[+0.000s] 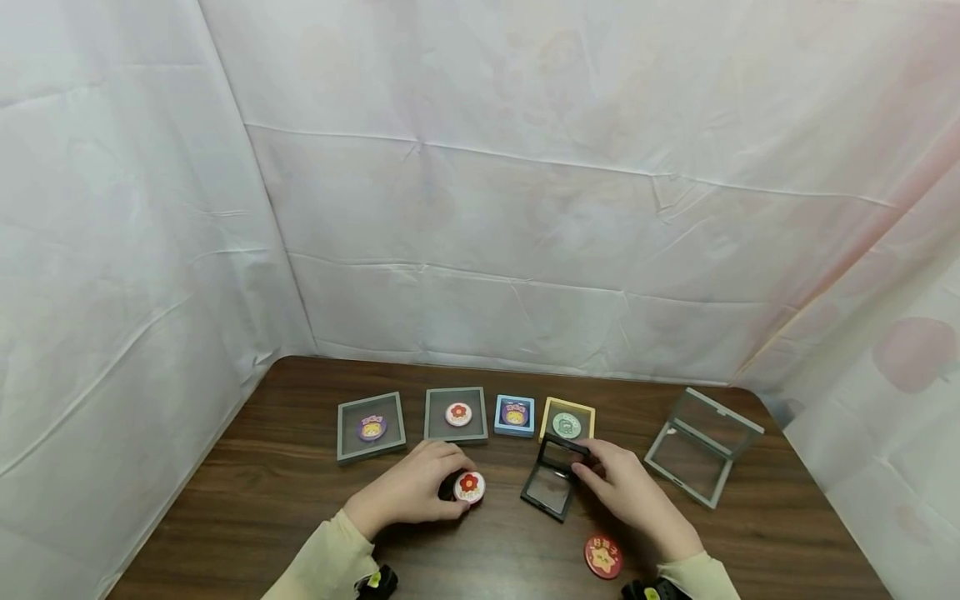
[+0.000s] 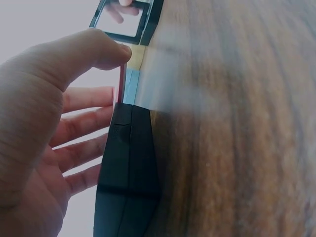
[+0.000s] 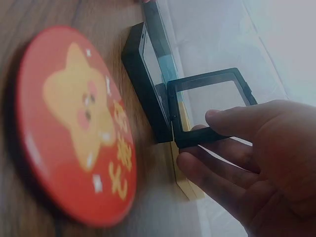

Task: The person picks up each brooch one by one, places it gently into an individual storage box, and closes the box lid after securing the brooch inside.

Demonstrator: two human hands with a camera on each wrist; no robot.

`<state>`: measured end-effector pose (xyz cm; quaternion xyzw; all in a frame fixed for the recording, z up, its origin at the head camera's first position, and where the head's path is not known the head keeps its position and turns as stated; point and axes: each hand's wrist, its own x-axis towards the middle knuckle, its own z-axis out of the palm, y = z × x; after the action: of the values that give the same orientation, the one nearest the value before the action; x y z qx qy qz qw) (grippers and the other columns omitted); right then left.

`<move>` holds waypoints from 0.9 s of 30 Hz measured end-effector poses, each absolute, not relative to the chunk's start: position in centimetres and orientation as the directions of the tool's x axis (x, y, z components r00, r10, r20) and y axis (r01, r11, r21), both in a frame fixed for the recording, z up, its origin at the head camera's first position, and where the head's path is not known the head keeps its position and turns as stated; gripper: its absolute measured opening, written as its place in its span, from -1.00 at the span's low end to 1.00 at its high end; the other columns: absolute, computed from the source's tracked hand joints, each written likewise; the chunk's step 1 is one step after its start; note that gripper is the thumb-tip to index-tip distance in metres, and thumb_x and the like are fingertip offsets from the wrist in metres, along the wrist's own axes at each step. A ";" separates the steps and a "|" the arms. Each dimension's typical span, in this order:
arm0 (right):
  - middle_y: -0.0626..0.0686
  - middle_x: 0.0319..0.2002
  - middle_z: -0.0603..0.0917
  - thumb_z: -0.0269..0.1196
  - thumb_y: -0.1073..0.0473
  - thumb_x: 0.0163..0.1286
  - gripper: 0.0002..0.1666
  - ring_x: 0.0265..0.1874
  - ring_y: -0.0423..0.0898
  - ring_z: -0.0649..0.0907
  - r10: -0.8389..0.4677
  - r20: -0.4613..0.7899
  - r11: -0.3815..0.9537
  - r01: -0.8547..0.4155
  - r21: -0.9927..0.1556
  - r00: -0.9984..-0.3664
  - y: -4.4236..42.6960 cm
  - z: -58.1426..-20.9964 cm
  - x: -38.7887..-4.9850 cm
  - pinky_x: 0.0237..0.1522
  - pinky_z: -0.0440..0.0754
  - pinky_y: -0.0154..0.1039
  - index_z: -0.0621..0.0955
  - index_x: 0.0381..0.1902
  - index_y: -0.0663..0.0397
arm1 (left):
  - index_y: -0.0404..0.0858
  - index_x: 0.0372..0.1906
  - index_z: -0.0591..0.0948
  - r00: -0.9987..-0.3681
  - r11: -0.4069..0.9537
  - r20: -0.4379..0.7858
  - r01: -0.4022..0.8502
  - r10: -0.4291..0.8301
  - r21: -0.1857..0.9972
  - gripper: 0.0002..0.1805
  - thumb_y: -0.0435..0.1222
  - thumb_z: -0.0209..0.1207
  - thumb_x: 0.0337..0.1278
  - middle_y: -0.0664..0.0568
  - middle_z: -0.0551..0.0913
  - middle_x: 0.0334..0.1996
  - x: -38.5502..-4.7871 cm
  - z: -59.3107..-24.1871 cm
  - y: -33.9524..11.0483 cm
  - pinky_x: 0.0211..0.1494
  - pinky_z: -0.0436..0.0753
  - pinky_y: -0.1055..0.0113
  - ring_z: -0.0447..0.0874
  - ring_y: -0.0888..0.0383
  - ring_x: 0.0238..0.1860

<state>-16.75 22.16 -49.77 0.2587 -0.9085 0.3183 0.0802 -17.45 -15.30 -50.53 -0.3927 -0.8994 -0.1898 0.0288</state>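
Observation:
My left hand [image 1: 416, 485] pinches a round white badge [image 1: 469, 487] with a red flower, thumb and fingertips at its rim. In the left wrist view the badge shows edge-on, and a closed black case [image 2: 126, 168] lies beside the palm. My right hand [image 1: 626, 487] holds the raised lid of a small open black display case [image 1: 547, 490] between thumb and fingers. The case's lower half rests on the table, a clear window in each half. Near the right forearm lies a red badge [image 1: 603, 557] with a yellow star.
Along the back of the brown table [image 1: 300, 508] stand two grey cases [image 1: 341, 437] holding badges, a blue case [image 1: 513, 431] and a yellow case [image 1: 546, 414], each with a badge inside. An open grey case [image 1: 722, 492] stands at the right. White cloth [image 1: 465, 208] hangs behind.

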 end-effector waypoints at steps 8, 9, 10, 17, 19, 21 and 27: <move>-0.13 -0.15 0.77 0.42 0.24 0.56 -0.68 -0.26 -0.32 0.72 -0.349 0.256 0.683 -0.431 -0.589 -0.902 20.6 -50.1 -17.9 -0.21 0.74 -0.25 0.73 0.21 0.09 | -0.05 0.12 0.76 -0.690 0.617 0.220 0.719 0.690 0.320 -0.58 -0.06 0.53 0.19 0.22 0.71 0.02 -17.4 -50.4 -15.1 0.36 0.55 0.04 0.64 0.22 0.13; -0.15 -0.17 0.76 0.43 0.24 0.55 -0.70 -0.27 -0.33 0.71 -0.340 0.253 0.685 -0.423 -0.594 -0.906 20.4 -50.2 -18.0 -0.22 0.73 -0.25 0.73 0.19 0.08 | -0.05 0.13 0.76 -0.690 0.617 0.222 0.719 0.689 0.320 -0.58 -0.05 0.53 0.20 0.22 0.71 0.02 -17.4 -50.3 -15.1 0.35 0.56 0.04 0.64 0.22 0.13; -0.15 -0.18 0.76 0.43 0.24 0.55 -0.72 -0.29 -0.33 0.70 -0.333 0.253 0.685 -0.417 -0.597 -0.908 20.2 -50.3 -18.1 -0.23 0.72 -0.26 0.74 0.16 0.08 | -0.05 0.13 0.76 -0.690 0.617 0.224 0.719 0.688 0.320 -0.58 -0.05 0.53 0.20 0.22 0.71 0.02 -17.4 -50.3 -15.1 0.34 0.56 0.04 0.64 0.22 0.12; -0.19 -0.29 0.73 0.45 0.24 0.53 -0.91 -0.32 -0.30 0.71 -0.291 0.263 0.693 -0.392 -0.605 -0.920 19.3 -50.8 -18.6 -0.25 0.73 -0.25 0.76 -0.07 0.02 | -0.05 0.13 0.76 -0.689 0.615 0.232 0.721 0.687 0.320 -0.58 -0.04 0.52 0.22 0.22 0.71 0.02 -17.4 -50.5 -14.9 0.34 0.57 0.02 0.64 0.24 0.11; -0.20 -0.29 0.72 0.46 0.24 0.52 -0.91 -0.32 -0.30 0.70 -0.279 0.264 0.697 -0.384 -0.606 -0.923 19.2 -50.9 -18.7 -0.25 0.73 -0.25 0.77 -0.07 0.02 | -0.05 0.13 0.76 -0.688 0.615 0.235 0.722 0.687 0.318 -0.58 -0.04 0.52 0.22 0.22 0.71 0.01 -17.4 -50.5 -14.8 0.34 0.57 0.03 0.64 0.25 0.11; -0.22 -0.31 0.71 0.47 0.24 0.51 -0.91 -0.33 -0.31 0.67 -0.275 0.268 0.699 -0.384 -0.603 -0.923 19.1 -50.9 -18.7 -0.25 0.72 -0.24 0.77 -0.08 0.01 | -0.06 0.13 0.76 -0.690 0.616 0.238 0.721 0.684 0.318 -0.57 -0.04 0.53 0.21 0.23 0.71 0.01 -17.4 -50.5 -14.6 0.33 0.57 0.03 0.64 0.25 0.09; -0.25 -0.38 0.63 0.47 0.22 0.52 -0.88 -0.44 -0.33 0.54 -0.307 0.279 0.687 -0.415 -0.597 -0.910 18.5 -50.7 -18.9 -0.33 0.60 -0.25 0.72 -0.20 -0.12 | -0.04 0.14 0.76 -0.700 0.629 0.246 0.712 0.671 0.312 -0.56 0.00 0.52 0.21 0.23 0.72 0.00 -17.3 -50.3 -13.8 0.28 0.60 0.06 0.66 0.23 0.09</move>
<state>-18.95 18.47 -50.70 0.1973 -0.9149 0.3432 0.0787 -17.25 -13.83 -50.29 -0.3837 -0.9009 -0.1958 0.0530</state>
